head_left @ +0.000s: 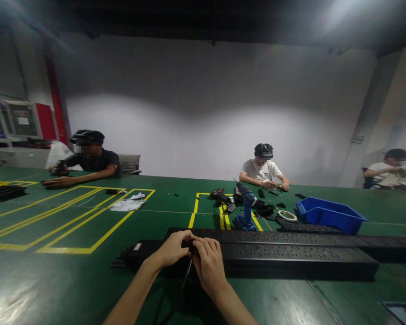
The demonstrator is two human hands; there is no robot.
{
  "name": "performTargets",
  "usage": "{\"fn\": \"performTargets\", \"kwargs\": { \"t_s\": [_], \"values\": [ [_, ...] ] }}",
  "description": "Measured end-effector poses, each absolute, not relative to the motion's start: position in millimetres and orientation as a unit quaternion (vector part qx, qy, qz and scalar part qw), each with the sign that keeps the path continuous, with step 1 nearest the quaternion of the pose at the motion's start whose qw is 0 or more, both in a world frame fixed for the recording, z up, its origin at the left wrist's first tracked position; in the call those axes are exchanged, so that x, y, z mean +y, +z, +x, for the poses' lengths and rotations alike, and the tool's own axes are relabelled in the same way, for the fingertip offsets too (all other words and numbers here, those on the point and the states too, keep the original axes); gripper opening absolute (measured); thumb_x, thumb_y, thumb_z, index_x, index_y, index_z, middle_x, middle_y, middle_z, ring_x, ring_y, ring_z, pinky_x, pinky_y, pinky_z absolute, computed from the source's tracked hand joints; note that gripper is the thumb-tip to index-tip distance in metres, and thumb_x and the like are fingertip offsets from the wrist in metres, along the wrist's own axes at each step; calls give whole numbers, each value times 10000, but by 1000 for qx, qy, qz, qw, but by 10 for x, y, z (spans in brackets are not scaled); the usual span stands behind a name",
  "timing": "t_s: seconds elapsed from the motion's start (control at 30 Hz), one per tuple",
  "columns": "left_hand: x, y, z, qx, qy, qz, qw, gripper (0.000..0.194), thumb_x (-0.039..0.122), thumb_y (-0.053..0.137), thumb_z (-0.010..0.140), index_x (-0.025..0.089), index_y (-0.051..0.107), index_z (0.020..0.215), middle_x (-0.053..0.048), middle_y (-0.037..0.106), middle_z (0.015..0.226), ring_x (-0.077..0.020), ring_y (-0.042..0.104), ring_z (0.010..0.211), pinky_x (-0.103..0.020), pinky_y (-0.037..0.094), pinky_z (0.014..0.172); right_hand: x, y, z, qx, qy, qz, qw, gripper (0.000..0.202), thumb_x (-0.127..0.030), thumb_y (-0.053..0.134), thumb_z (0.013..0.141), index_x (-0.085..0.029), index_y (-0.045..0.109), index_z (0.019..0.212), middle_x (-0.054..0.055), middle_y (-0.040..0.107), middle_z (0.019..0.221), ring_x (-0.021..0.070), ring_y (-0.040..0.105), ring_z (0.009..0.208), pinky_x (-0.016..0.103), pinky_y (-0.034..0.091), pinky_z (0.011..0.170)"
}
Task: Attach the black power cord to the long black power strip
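Cord (188, 271) is pinched by left hand (173, 249) and right hand (209, 259) at left portion of nearer black bar (291, 256), seemingly for steadiness; blue drill (246, 203) stands beyond bar.

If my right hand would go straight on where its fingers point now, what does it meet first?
Most likely the left hand, whose fingertips lie just ahead of the right hand; depth between them is hard to judge.
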State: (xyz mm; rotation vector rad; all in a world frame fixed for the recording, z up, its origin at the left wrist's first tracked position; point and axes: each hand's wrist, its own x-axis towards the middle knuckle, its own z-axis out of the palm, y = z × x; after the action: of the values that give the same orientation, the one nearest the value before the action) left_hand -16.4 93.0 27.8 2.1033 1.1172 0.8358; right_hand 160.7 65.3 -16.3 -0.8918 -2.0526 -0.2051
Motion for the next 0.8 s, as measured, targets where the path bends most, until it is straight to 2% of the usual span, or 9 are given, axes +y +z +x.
{"fn": "performTargets", "kwargs": {
  "t_s": [0.27,0.47,0.6,0.7,0.8],
  "values": [
    [915,288,-148,459,295,784,298,343,185,587,650,173,659,985,-49,696,1020,-226,597,987,-329,449,892,625,-153,1609,-824,-43,-364,432,346,-120,521,869,-240,553,1192,59,603,1231,228,539,1106,427,364,977],
    [1041,271,-196,399,298,778,384,375,182,497,743,165,640,1089,-59,692,1079,-192,617,1017,-302,452,923,646,-160,1604,-816,-44,-365,446,292,-153,538,875,-238,569,1153,64,625,1171,227,557,1072,419,378,951],
    [1183,352,55,468,379,738,304,370,388,411,890,175,652,1073,-70,687,1099,-195,614,1026,-284,448,908,647,-160,1598,-817,-33,-369,441,266,-174,544,884,-232,567,1143,58,616,1167,223,543,1075,404,381,945],
    [1289,398,379,515,324,748,263,449,506,402,889,170,690,966,-73,718,967,-210,637,918,-291,457,841,662,-183,1607,-818,-35,-382,430,243,-163,543,872,-229,582,1102,52,627,1082,226,548,1006,397,399,900],
    [1376,394,597,549,253,752,263,443,507,425,866,176,717,909,-72,730,913,-222,646,901,-290,452,823,691,-215,1630,-814,-46,-385,433,231,-156,548,854,-226,593,1070,52,629,1031,237,545,970,399,407,870]
  ]
}}
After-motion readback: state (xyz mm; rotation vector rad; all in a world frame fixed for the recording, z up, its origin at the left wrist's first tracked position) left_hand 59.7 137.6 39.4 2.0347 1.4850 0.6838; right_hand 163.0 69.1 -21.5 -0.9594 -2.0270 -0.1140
